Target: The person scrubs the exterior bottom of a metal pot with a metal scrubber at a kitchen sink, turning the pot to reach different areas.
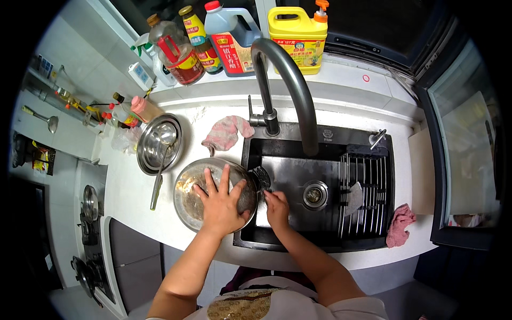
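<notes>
Hardest bit to make out is the dark thing (261,178) over the sink's left edge: could be a handle, could be a scrubber, no idea. It sits right up against the round metal pan (186,201), which is on the table (128,198) just left of the sink (288,172), its right side lapping over that edge. Might even be a lid, tbh, since the left grip (221,205) covers a good chunk of it and its underside is hidden.

That left grip is spread wide and flat, fingers fanned over the metal, pressing on top rather than wrapped around anything. The right grip (277,209) is over the sink's left part, fingers curled in near the pan's rim. Can't tell if it's pinching something, the fingertips are too small to read.

The faucet (309,120) blocks some of the sink's back edge. Left of the sink, past the pan, a ladle (157,186) lies across a steel bowl (143,152), hiding part of its inside
</notes>
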A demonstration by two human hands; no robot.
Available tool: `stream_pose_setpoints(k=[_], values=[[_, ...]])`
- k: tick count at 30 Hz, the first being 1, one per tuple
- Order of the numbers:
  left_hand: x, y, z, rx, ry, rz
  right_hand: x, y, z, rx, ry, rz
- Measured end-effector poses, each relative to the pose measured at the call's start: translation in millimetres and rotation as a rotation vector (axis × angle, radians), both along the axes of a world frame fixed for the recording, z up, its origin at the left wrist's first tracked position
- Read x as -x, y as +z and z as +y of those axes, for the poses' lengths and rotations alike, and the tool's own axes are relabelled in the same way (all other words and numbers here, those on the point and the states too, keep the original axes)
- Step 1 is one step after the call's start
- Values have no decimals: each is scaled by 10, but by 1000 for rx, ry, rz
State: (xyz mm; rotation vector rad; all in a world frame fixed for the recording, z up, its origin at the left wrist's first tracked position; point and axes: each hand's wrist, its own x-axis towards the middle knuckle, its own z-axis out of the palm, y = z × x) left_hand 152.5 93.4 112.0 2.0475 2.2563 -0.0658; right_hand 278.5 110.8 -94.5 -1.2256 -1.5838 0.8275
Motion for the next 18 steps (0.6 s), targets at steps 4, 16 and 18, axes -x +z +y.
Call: stream_pose_setpoints(k=[4, 16, 18], values=[[-30, -2, 1, 14, -1, -3, 230, -28, -83, 73, -34, 118], [-12, -2, -12, -12, -7, 14, 113, 46, -142, 150, 4, 104], [-8, -11, -9, -23, -13, 19, 20, 15, 85, 61, -44, 68]])
